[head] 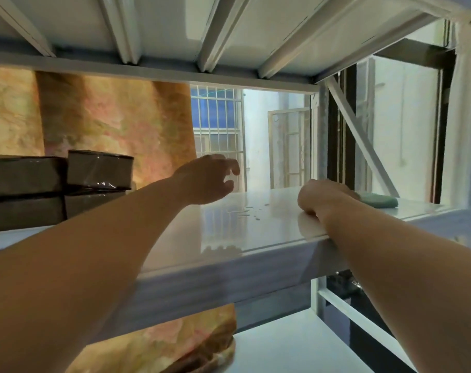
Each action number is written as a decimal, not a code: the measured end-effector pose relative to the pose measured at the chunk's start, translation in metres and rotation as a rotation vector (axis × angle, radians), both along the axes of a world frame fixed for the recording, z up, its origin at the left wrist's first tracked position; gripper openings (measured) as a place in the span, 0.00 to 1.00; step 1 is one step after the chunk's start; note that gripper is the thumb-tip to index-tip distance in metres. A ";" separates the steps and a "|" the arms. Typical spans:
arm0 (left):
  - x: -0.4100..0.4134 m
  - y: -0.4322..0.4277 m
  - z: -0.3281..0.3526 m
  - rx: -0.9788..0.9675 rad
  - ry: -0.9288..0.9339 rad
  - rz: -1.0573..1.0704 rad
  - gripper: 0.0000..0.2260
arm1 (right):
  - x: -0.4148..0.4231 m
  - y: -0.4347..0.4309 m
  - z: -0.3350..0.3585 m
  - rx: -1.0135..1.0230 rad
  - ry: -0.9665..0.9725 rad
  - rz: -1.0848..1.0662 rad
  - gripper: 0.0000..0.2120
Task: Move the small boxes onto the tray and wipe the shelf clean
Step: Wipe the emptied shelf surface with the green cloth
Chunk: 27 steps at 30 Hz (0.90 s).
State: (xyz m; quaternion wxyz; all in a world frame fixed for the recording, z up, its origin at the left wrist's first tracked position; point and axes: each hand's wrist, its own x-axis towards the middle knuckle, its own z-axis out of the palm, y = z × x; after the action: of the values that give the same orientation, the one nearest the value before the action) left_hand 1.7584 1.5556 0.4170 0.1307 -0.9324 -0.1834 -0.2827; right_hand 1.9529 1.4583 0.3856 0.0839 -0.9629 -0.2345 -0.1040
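On my feed the white shelf runs across the middle of the view, its glossy top mirroring the light from behind. The left hand hovers above the shelf around its middle, toward the far side, with fingers loosely curled and spread and nothing in them, so I read it as open and empty. The right hand rests on the shelf top near the front edge on the right, its back turned to me. A green cloth lies on the shelf just beyond it, on the far right, and touches the hand. The fingers are hidden behind the knuckles, so I cannot tell whether the hand grips the cloth or only presses on it. Between the two hands a few water droplets sit on the surface. The small boxes are at the far left of the same shelf, dark, wrapped in shiny film and stacked two high, well apart from both hands. Behind them hangs an orange and pink patterned curtain, and to its right a barred window shows through. The ribbed underside of the upper shelf fills the top of the view.
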 end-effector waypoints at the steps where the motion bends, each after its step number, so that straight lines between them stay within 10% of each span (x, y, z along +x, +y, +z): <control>1: -0.001 0.000 -0.001 0.001 -0.010 -0.001 0.13 | 0.000 0.000 0.000 -0.037 -0.012 0.009 0.22; 11: -0.016 -0.002 -0.002 -0.090 -0.065 -0.016 0.13 | -0.005 -0.031 0.000 0.148 -0.248 0.075 0.12; 21: -0.016 -0.016 -0.004 -0.190 -0.099 -0.155 0.10 | -0.049 -0.016 0.039 1.076 0.081 0.339 0.07; 27: -0.016 -0.022 0.002 -0.664 -0.206 -0.377 0.19 | -0.104 -0.004 0.063 1.357 0.611 0.662 0.06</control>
State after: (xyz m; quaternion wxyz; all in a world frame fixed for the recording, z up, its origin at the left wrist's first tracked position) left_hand 1.7419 1.5341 0.4193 -0.2514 -0.9081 -0.1024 -0.3189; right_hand 1.8487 1.4545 0.4484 0.7358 -0.5689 -0.3597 0.0742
